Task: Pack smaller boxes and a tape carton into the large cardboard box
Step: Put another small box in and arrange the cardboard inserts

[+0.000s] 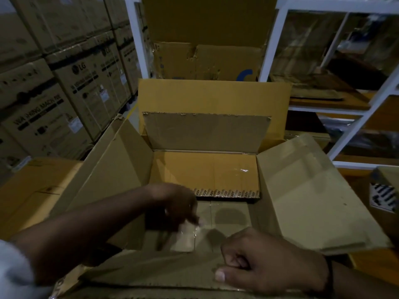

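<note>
Head cam: right hand (274, 262) fisted on the near flap (162, 270), probably pinning the large cardboard box (205, 169) open; left hand (179, 203) inside, grip too blurry to tell.

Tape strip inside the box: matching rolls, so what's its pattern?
Tape strip: repeated dark lettering on pale ground; head view.

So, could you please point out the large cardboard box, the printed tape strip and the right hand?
large cardboard box (313, 201): head view, its right flap.
printed tape strip (228, 193): head view, mid-strip.
right hand (274, 262): head view, back of hand.
</note>
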Motion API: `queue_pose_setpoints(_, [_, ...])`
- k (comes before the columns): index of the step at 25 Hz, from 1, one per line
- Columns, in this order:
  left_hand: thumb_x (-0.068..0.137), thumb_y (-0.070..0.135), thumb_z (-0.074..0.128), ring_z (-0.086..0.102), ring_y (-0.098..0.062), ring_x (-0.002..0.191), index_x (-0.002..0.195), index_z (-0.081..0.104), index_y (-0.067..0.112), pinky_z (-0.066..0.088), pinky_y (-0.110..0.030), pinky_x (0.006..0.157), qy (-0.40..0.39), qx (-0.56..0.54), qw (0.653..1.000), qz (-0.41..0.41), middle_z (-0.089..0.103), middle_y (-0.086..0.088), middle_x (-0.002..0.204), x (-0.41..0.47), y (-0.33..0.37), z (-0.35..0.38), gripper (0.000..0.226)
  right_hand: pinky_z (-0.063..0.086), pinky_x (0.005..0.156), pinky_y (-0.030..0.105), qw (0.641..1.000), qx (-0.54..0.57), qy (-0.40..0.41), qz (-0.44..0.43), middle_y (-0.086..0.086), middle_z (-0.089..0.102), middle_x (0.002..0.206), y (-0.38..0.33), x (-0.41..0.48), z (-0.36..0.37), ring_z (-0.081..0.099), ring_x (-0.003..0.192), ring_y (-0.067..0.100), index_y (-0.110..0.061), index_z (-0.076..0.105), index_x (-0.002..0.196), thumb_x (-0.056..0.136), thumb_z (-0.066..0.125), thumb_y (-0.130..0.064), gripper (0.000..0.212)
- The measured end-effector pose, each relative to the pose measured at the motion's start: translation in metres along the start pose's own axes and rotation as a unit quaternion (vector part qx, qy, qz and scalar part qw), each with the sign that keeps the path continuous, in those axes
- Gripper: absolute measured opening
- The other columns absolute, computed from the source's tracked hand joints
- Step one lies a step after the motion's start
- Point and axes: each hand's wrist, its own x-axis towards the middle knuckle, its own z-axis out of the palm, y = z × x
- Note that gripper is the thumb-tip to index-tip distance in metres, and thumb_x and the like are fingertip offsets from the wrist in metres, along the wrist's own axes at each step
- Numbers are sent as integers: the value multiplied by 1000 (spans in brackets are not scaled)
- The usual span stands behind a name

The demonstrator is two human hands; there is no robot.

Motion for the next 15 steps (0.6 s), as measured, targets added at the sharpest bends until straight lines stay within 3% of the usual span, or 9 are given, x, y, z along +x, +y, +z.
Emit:
queue_pose_setpoints(3, [91,57,68,65,-21,88,103,69,11,50,-29,72,165,-49,976,-134,71,-3,100,44,-43,-26,48,46,56,32,999,-19,4,41,-7,57,66,26,19,-19,55,60,10,-24,56,73,94,63,-58,41])
queue_pose_setpoints(6, [88,46,74,70,-15,76,82,74,17,56,-28,64,268,-135,926,-231,72,0,92,69,-93,-30,29,43,55,21,990,-14,54,132,-9,61,70,72,46,-49,54,61,3,-26,61,75,93,66,-53,33])
queue_pose_setpoints(8, [84,38,75,75,-16,69,83,77,19,63,-32,66,294,-207,897,-255,77,0,85,79,-117,-25,19,48,56,19,966,-16,92,239,-8,65,78,116,60,-58,59,67,5,-25,63,83,94,67,-50,28])
queue_pose_setpoints(10, [80,36,74,75,-17,64,90,76,17,65,-34,64,311,-261,878,-252,77,1,76,87,-123,-19,22,60,60,35,928,39,111,353,1,68,82,156,70,-54,64,65,16,-17,66,96,94,64,-51,35])
queue_pose_setpoints(12, [86,34,72,76,-17,66,91,76,14,64,-33,67,301,-306,872,-236,77,0,76,93,-112,-13,21,62,64,49,890,128,101,426,7,61,78,171,79,-45,61,61,23,-5,66,109,95,61,-55,51])
queue_pose_setpoints(13, [90,31,71,75,-18,68,90,75,11,63,-32,69,293,-325,869,-230,77,-2,77,99,-109,-10,20,61,61,48,876,148,96,448,7,56,80,173,85,-41,58,65,23,-3,63,115,96,59,-57,57])
queue_pose_setpoints(15, [96,30,67,71,-19,73,94,73,8,58,-31,65,291,-371,854,-218,73,-5,85,102,-104,-9,22,47,56,33,865,163,116,460,3,49,85,174,98,-35,52,72,19,-8,58,120,92,58,-67,65])
